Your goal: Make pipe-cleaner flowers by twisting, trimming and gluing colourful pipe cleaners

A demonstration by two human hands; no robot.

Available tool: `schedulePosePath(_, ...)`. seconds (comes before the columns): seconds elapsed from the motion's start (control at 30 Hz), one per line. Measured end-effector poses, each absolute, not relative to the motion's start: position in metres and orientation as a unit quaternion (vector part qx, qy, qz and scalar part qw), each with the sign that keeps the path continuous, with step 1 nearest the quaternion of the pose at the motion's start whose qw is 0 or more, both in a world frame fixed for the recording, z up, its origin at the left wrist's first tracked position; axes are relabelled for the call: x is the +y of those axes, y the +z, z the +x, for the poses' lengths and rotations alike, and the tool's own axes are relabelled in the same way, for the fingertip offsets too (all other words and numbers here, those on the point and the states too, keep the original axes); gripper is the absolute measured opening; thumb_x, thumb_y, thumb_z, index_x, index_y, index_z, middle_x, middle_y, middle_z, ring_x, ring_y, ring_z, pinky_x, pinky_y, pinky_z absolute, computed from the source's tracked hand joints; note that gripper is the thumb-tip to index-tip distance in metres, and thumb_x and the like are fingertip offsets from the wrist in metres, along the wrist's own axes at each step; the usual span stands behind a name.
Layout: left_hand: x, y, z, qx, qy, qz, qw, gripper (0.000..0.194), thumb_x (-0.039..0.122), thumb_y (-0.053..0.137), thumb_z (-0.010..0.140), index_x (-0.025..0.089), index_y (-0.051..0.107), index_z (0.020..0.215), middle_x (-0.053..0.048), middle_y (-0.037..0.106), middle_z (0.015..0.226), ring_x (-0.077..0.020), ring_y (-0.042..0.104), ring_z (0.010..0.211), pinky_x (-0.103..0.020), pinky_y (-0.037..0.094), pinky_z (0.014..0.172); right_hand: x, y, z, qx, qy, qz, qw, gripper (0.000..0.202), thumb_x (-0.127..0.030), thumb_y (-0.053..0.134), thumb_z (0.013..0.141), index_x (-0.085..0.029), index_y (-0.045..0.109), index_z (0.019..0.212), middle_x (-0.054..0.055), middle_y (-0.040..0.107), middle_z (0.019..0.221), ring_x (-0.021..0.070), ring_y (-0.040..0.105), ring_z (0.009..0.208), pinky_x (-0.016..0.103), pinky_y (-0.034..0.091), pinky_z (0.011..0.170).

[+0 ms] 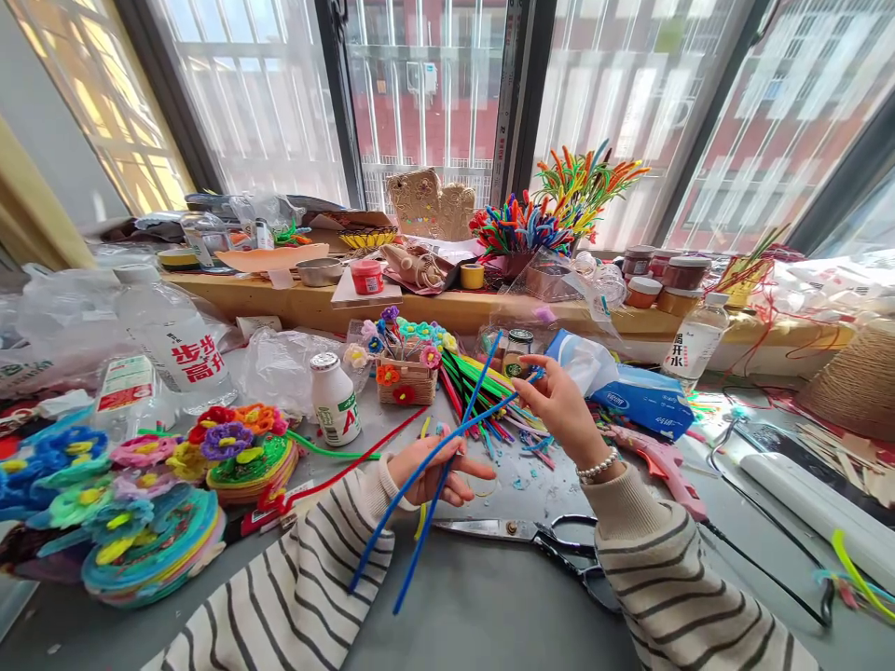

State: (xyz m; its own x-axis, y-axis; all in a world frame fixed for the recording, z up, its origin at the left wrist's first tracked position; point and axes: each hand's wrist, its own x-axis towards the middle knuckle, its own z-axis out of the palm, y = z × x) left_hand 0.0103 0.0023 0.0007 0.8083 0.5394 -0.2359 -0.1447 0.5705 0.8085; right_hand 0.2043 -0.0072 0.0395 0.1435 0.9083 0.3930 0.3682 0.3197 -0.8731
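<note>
Two blue pipe cleaners cross each other in front of me: a bent or slanting one (pixel 489 415) and a steeper one (pixel 423 519). My left hand (pixel 426 473) grips both near their crossing, thumb pressed down and some fingers stretched to the right. With thumb and fingertips, my right hand (pixel 559 410) pinches the upper end of the slanting one. Below the hands lie black-handled scissors (pixel 489 529), blades pointing left. Behind the hands is a bundle of coloured pipe cleaners (pixel 467 376). A red pipe cleaner (pixel 342 458) lies left of my left hand.
Pipe-cleaner flowers on round bases (pixel 154 550) crowd the left. A white bottle (pixel 336 405) and flower basket (pixel 407 384) stand behind. At right are a pink glue gun (pixel 664 466), a blue tissue pack (pixel 647 401) and a twine cone (pixel 857 382). Jars (pixel 685 275) line the sill.
</note>
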Motion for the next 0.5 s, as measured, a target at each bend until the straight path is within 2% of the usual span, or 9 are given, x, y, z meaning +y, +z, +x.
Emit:
schedulePosePath(0.07,0.003,0.000,0.011,0.251,0.200,0.419,0.849,0.019,0.032,0.047,0.070,0.014,0.047,0.077,-0.010,0.064,0.079,-0.0108,0.057,0.044,-0.017,0.038,0.035,-0.005,0.039,0.211,-0.625,0.203,-0.540,0.526,0.037,-0.032,0.048,0.069,-0.016,0.041,0.101,-0.006,0.046,0.047,0.0083,0.041,0.040,0.019,0.030,0.038)
schedulePosePath(0.17,0.004,0.001,0.010,0.262,0.211,0.415,0.845,0.025,0.028,0.048,0.070,0.013,0.048,0.090,-0.007,0.063,0.074,-0.0064,0.050,0.037,-0.015,0.031,0.028,-0.005,0.042,0.221,-0.637,0.155,-0.552,0.516,0.036,-0.031,0.047,0.069,-0.016,0.042,0.101,-0.005,0.050,0.049,0.0106,0.047,0.043,0.021,0.034,0.042)
schedulePosePath(0.3,0.004,0.001,0.009,0.238,0.209,0.399,0.860,0.023,0.023,0.050,0.069,0.010,0.052,0.088,0.002,0.054,0.050,0.0005,0.033,0.026,-0.012,0.018,0.024,-0.005,0.042,0.222,-0.595,0.103,-0.573,0.554,0.031,-0.034,0.049,0.068,-0.015,0.047,0.092,-0.001,0.054,0.051,0.0121,0.050,0.046,0.024,0.038,0.049)
schedulePosePath(0.4,0.004,0.000,0.011,0.221,0.206,0.401,0.865,0.019,0.022,0.053,0.067,0.009,0.055,0.081,0.008,0.042,0.037,0.0021,0.022,0.022,-0.012,0.012,0.023,-0.003,0.035,0.207,-0.557,0.234,-0.542,0.584,0.035,-0.038,0.049,0.067,-0.014,0.045,0.092,0.000,0.057,0.055,0.0116,0.051,0.045,0.023,0.040,0.046)
schedulePosePath(0.5,0.003,-0.002,0.012,0.214,0.227,0.409,0.858,0.019,0.025,0.054,0.066,0.009,0.054,0.077,0.008,0.041,0.037,0.0024,0.020,0.022,-0.012,0.011,0.023,-0.006,0.027,0.185,-0.543,0.435,-0.482,0.533,0.035,-0.040,0.045,0.069,-0.013,0.044,0.092,-0.003,0.054,0.048,0.0075,0.044,0.034,0.018,0.033,0.034)
